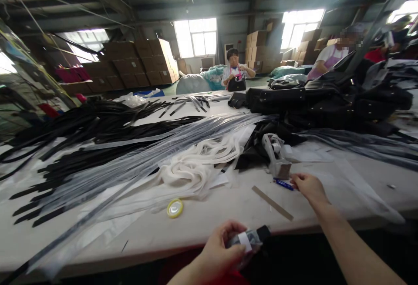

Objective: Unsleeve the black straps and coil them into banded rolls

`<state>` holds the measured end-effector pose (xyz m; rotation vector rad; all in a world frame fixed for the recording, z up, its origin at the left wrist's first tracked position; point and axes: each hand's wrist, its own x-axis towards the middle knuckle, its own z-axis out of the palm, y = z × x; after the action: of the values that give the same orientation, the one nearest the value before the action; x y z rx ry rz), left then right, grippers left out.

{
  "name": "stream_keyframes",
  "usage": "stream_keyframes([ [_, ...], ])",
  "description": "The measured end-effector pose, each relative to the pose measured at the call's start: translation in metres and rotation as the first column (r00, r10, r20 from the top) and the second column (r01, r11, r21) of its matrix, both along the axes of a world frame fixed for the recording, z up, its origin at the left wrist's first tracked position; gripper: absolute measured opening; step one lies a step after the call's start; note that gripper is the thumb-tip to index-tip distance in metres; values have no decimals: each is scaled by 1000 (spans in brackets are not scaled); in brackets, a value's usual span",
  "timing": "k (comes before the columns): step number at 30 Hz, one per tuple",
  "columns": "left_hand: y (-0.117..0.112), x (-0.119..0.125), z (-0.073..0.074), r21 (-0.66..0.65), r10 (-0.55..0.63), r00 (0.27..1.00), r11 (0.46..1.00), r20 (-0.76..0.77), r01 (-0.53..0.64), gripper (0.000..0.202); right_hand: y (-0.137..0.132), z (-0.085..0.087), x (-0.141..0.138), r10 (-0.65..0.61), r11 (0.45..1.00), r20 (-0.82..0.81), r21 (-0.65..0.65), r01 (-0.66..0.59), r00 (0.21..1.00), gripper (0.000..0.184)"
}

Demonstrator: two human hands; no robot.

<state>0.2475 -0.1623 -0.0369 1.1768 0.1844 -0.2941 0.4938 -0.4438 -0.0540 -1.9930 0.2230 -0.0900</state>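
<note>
Gripping clear plastic packet with white band (254, 238), bottom centre, in curled fingers of left hand (224, 248); best held lightly. Farther, right of centre, pressing fingertips of right hand (309, 187) together beside blue pen (282, 184) and whitish tape dispenser (271, 149); cannot tell if pinching anything. Avoid nudging pen.

hands (220, 248) bare | forearms (355, 246) bare to frame edge | red cloth (234, 277) low down, shadowed

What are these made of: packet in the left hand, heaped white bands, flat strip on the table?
Packet in the left hand: likely glossy clear plastic film, see-through with glints; dark contents unclear.
White bands: probably matte fabric or soft foam, given the loose folds.
Flat strip: dull, straight, grey-brown; metal, plastic or card, can't tell.
</note>
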Motion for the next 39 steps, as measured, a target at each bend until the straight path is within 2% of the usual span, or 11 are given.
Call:
stream_keyframes([
  [4, -2, 14, 23, 114, 69, 991, 990, 112, -82, 47, 10, 16, -36, -16, 1000, -7, 10, 16, 1000, 29],
  [6, -3, 22, 30, 180, 106, 977, 974, 187, -141, 39, 32, 33, -72, 98, 990, 35, 98, -101, 995, 37],
  [7, -3, 26, 32, 209, 125, 967, 963, 223, -173, 36, 45, 42, -93, 197, 962, 70, 180, -207, 978, 39],
  [10, -5, 35, 31, 262, 157, 935, 933, 317, -246, 32, 85, 56, -150, 481, 808, 61, 357, -470, 874, 37],
  [13, -5, 35, 29, 318, 153, 909, 903, 388, -288, 32, 110, 51, -177, 596, 737, -17, 409, -538, 803, 39],
  [20, 6, 25, 37, 496, 117, 897, 799, 426, -340, 28, 128, 38, -171, 617, 719, -101, 477, -506, 781, 48],
  [26, 8, 29, 28, 479, 152, 894, 800, 421, -361, 27, 136, 29, -174, 624, 703, -65, 481, -524, 779, 51],
  [30, 2, 35, 20, 533, 234, 867, 709, 439, -461, 23, 137, 19, -174, 660, 655, -7, 495, -571, 751, 47],
  [33, -4, 37, 18, 558, 194, 815, 641, 546, -527, 25, 136, 17, -171, 668, 619, 7, 551, -560, 744, 47],
  [36, -15, 42, 12, 547, 137, 733, 579, 666, -605, 25, 132, 16, -164, 639, 657, -28, 539, -527, 769, 45],
  [39, -30, 52, 2, 472, 90, 638, 595, 765, -651, 27, 127, 13, -152, 589, 740, -53, 437, -511, 807, 42],
])
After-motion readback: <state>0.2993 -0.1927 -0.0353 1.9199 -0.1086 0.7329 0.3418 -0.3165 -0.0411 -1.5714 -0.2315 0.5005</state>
